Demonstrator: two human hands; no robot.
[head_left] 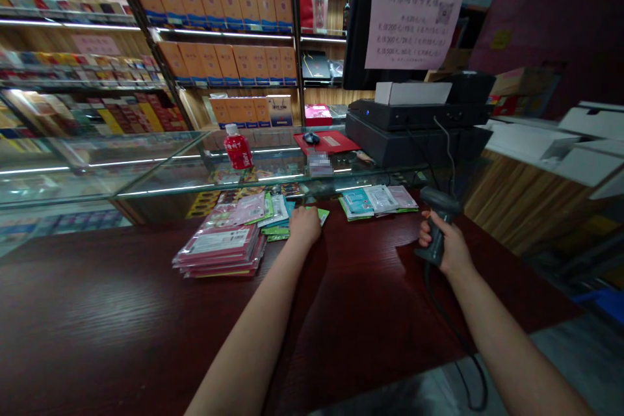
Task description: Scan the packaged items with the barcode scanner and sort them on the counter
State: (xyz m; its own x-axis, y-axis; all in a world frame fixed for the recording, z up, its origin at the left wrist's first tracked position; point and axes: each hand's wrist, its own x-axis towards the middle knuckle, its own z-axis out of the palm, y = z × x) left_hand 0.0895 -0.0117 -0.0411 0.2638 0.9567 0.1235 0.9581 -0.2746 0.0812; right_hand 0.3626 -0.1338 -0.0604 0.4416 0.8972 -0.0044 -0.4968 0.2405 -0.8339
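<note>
My right hand (451,244) is wrapped round the handle of a dark barcode scanner (441,205), raised over the right side of the counter with its cable hanging down. At the counter's far middle my left hand (305,226) has its fingers curled on a small green packet (324,216), one corner of which sticks out to the right. Beside that hand lie more flat sachets (277,213) in blue, white and green. Left of them is a pile of pink plastic-wrapped packets (221,247). Another row of sachets (375,200) lies between my two hands, farther back.
Behind the dark wooden counter (117,312) stands a glass display case (273,143) bearing a red-labelled bottle (238,147), a mouse (311,138) and a red mat (341,141). A black register unit (414,136) and a monitor with a paper sign (414,23) stand at right. Shelves hold orange boxes (219,0).
</note>
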